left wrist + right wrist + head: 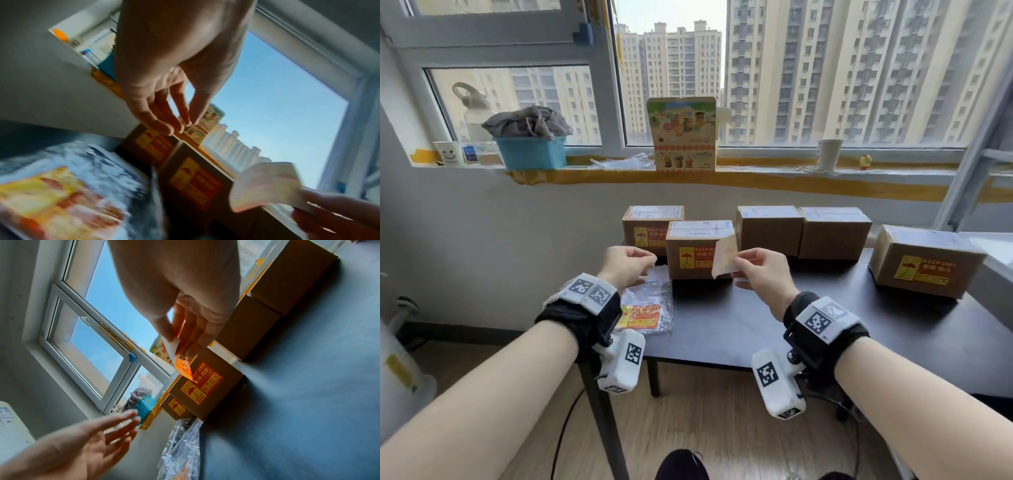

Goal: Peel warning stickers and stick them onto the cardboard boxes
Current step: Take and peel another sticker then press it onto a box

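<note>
My right hand (736, 265) pinches a warning sticker (724, 257) by its edge and holds it up in front of the nearest cardboard box (700, 250). That box carries a yellow-red KEEP DRY sticker (202, 384). In the right wrist view the held sticker (183, 368) is partly curled away from its white backing. My left hand (649, 265) hovers to the left with fingers relaxed, holding nothing. Behind stand a labelled box (650, 229) and two plain boxes (770, 229) (835, 233). Another labelled box (928, 263) sits at the right.
A clear plastic bag of stickers (647, 308) lies near the left front corner of the dark table (756, 325). On the windowsill stand a blue basket (530, 152), a colourful carton (683, 133) and a paper cup (828, 154).
</note>
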Motion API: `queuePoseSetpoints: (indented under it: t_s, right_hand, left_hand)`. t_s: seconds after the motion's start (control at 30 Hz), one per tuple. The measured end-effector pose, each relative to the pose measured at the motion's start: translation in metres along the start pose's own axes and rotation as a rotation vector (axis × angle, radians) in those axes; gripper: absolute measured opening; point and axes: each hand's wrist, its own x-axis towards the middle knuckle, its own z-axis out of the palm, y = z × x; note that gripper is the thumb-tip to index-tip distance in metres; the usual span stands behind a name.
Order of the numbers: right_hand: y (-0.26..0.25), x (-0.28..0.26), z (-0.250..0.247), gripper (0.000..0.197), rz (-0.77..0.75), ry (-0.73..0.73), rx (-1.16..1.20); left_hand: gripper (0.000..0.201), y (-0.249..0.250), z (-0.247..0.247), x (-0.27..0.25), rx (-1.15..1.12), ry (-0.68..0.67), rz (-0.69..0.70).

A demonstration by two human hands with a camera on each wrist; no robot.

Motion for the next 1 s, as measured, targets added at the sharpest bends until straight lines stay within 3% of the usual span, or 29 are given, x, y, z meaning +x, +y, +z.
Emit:
queuePoseSetpoints:
  t_s: [0.1,0.2,0.57,0.73,0.83,0.9,1.0]
  right_hand:
    - [-0.003,-0.014,-0.004,0.012,-0.037,0.006,-0.024]
    - [-0.004,-0.026,-0.011,0.007,-0.084,0.020,-0.041]
    - [-0.004,-0.050,-0.045,0.024,-0.185,0.023,-0.130]
    - [-0.004,-0.054,-0.062,0.017,-0.224,-0.007,-0.174]
    - [-0.005,-0.050,-0.076,0.019,-0.234,-0.022,-0.201]
    - [-0.003,-0.044,-0.086,0.019,-0.246,0.024,-0.239]
    - [0.001,-0.029,-0.101,0.024,-0.237,0.205,-0.324]
  left_hand:
    - [0.014,0.023,0.034,-0.034,-0.049,-0.188,0.038]
    - [0.022,0.037,0.065,-0.060,-0.100,-0.283,0.055]
    - [0.037,0.050,0.110,-0.091,-0.215,-0.288,0.041]
    - [0.010,0.055,0.124,-0.091,-0.195,-0.267,0.042]
    - [0.006,0.057,0.131,-0.085,-0.145,-0.265,0.041]
    - [0.008,0.058,0.135,-0.081,-0.110,-0.269,0.049]
    - [0.005,0.059,0.138,-0.073,-0.050,-0.275,0.067]
